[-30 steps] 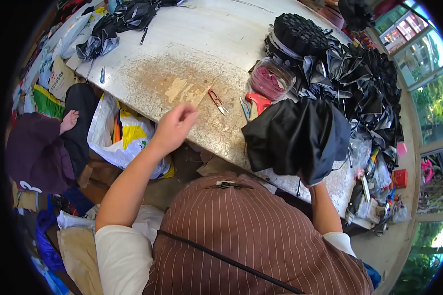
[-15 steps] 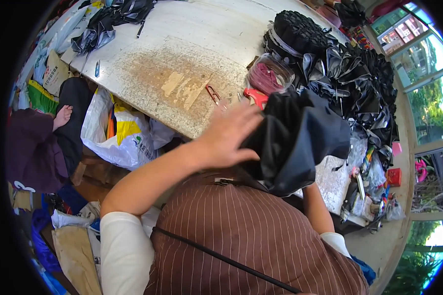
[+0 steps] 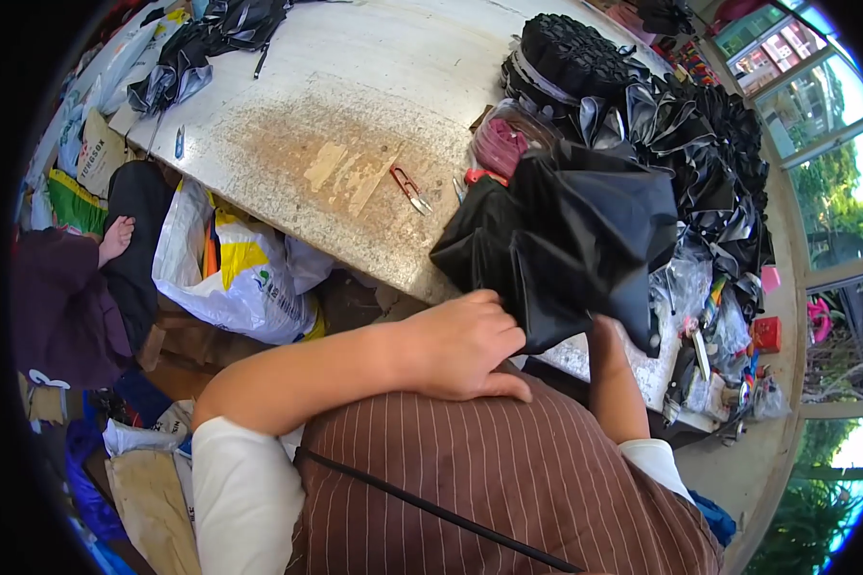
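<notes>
A black umbrella (image 3: 575, 240) with loose, creased fabric stands bunched in front of me, over the near edge of the table. My right hand (image 3: 603, 335) reaches up under its near side and holds it. Fabric hides most of those fingers. My left hand (image 3: 465, 347) is at the umbrella's lower left edge, close to my striped brown apron (image 3: 470, 460). Its fingers are bent against or right beside the fabric, their tips out of sight, while the thumb sticks out apart. Left of the umbrella, red thread snips (image 3: 409, 189) lie on the table.
The worn white table (image 3: 355, 67) bears a heap of black umbrellas (image 3: 690, 144) at the right and a plastic tub (image 3: 508, 139) with dark-pink contents. A blue-handled tool (image 3: 179, 142) lies far left. White sacks (image 3: 230, 278) stand below the edge. Another person's hand (image 3: 117, 240) is at the left.
My left hand has come down and back from above the umbrella toward my apron, its fingers now bent. The umbrella's fabric has spread wider to the left, covering more of the red tool behind it.
</notes>
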A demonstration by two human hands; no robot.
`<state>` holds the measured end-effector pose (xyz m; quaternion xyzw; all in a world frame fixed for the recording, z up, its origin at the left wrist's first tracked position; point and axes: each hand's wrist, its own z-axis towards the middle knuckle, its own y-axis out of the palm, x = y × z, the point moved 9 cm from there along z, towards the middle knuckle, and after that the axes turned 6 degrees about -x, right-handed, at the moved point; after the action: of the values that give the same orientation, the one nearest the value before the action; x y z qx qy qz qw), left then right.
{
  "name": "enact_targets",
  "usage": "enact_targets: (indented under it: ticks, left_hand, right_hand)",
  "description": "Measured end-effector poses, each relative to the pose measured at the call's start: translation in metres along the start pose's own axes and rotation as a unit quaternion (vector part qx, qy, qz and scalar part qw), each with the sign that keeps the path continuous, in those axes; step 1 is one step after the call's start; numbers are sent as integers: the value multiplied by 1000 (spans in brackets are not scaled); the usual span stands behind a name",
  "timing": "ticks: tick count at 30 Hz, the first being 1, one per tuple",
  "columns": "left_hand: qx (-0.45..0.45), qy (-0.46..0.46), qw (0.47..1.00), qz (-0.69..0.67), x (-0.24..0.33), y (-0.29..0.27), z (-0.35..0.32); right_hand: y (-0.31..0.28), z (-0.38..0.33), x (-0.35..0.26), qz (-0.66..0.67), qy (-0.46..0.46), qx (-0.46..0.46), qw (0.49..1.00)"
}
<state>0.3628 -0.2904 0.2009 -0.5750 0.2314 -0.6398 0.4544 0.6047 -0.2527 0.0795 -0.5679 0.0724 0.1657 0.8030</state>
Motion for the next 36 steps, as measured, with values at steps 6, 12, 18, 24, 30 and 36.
enact_targets:
  ticks: [6,12,18,24,30,36]
  left_hand:
    - [187,-190,950,162,-59,-71,-42]
    - [-114,0,936,-333,20,-51,4]
    - [87,-209,969,100,-55,-94,-23]
    - [-92,23,906,-413,30,-27,21]
    - [87,-205,971,-92,-52,-84,-9]
    - [63,103,928,-352,26,-93,29]
  right_hand:
    - [-2,11,-10,-40,-26,27,998]
    - [14,11,12,83,83,-39,992]
    - [29,4,24,200,192,-107,955]
    - [67,10,25,231,130,-172,949]
    - [98,11,22,265,63,-239,932]
    - [96,10,-6,339,15,-260,904]
